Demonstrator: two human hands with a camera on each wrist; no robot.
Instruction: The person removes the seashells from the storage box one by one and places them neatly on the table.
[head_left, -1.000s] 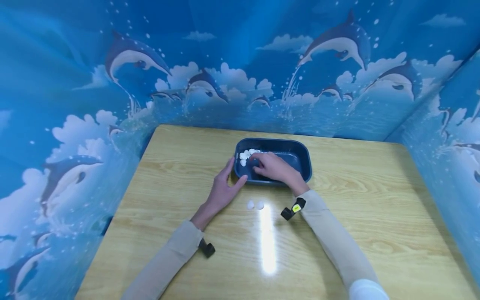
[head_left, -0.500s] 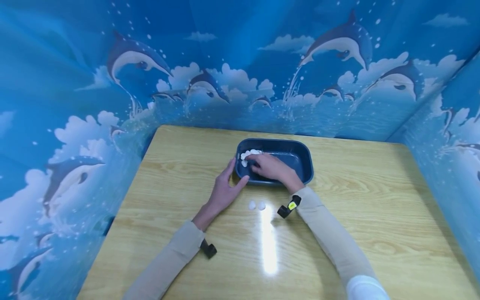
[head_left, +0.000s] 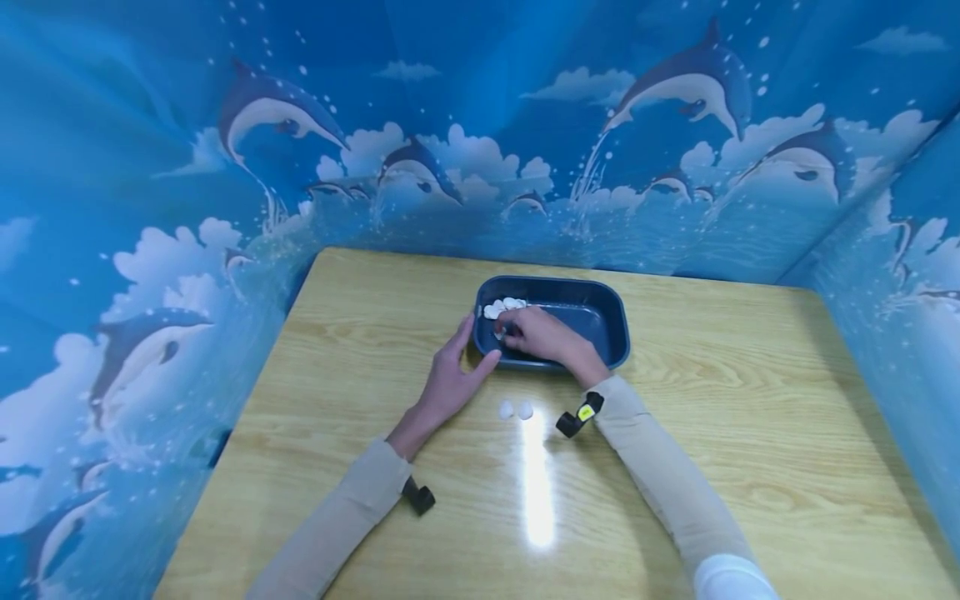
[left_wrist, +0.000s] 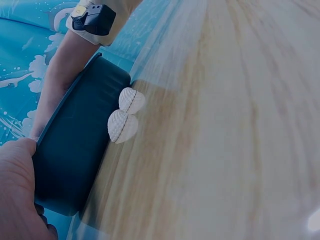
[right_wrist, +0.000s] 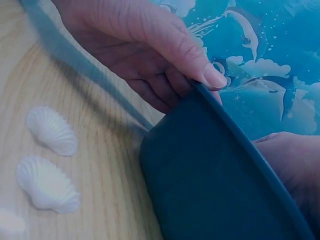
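A dark blue plastic tub (head_left: pixel 603 321) stands on the table, with a cluster of white seashells (head_left: pixel 504 307) in its far left corner. At the tub's left end my left hand (head_left: pixel 452 375) grips the near corner, thumb on the rim in the right wrist view. My right hand (head_left: pixel 546 335) reaches inside, fingers curled, pinching a white seashell (head_left: pixel 499 336) that they partly cover. In both wrist views the tub wall mostly hides the right hand's work. Two white ribbed seashells, one on the left (head_left: pixel 506 409) and one on the right (head_left: pixel 526 410), lie on the table before the tub.
The wooden table (head_left: pixel 750 400) has its far edge close behind the tub. Blue dolphin-printed curtains (head_left: pixel 480 167) hang behind and at both sides. A bright light reflection (head_left: pixel 537 492) streaks the near tabletop.
My right hand has reached left to a seashell at the cluster's near side, and the seashell has shifted slightly right at its fingertips. The left hand keeps its place on the tub.
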